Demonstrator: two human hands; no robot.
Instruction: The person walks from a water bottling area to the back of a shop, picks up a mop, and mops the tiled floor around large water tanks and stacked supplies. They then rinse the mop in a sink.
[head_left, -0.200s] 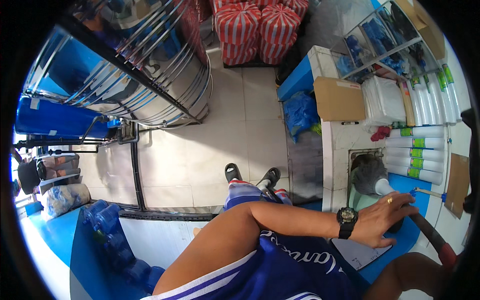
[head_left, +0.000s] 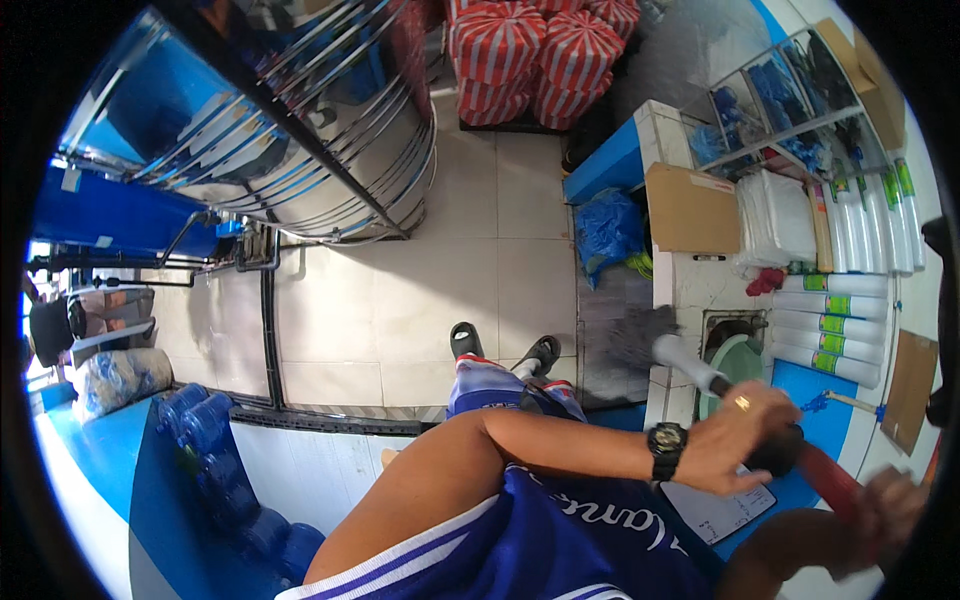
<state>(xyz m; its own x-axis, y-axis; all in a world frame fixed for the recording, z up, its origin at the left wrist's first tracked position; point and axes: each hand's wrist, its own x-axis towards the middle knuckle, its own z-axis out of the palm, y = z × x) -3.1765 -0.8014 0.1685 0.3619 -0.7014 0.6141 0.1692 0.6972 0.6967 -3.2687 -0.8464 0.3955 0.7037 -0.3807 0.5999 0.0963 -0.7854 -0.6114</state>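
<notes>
My left hand [head_left: 738, 445], with a ring and a black watch, is wrapped round the dark handle of a gray mop, above a blue counter. My right hand [head_left: 890, 505], blurred at the far right, grips the red part [head_left: 830, 485] of that handle. The blurred mop head [head_left: 640, 340] hangs left of a pale green basin [head_left: 718, 365] set in a tiled sink ledge [head_left: 675, 280]. A small whiteboard [head_left: 710, 520] lies below my left hand.
Steel coiled tanks [head_left: 330, 170] and a blue cylinder [head_left: 130, 220] stand left. Red-striped stacked bags [head_left: 495, 60] are ahead. Blue water jugs [head_left: 225, 470] sit lower left. Cardboard [head_left: 693, 200], white rolls [head_left: 825, 325] and a blue bag [head_left: 605, 230] are right, beside the tiled floor [head_left: 420, 300].
The mop head has swung up out of the basin to the left and now blurs. My left hand has shifted slightly left with the handle, and my right hand has risen into clearer view.
</notes>
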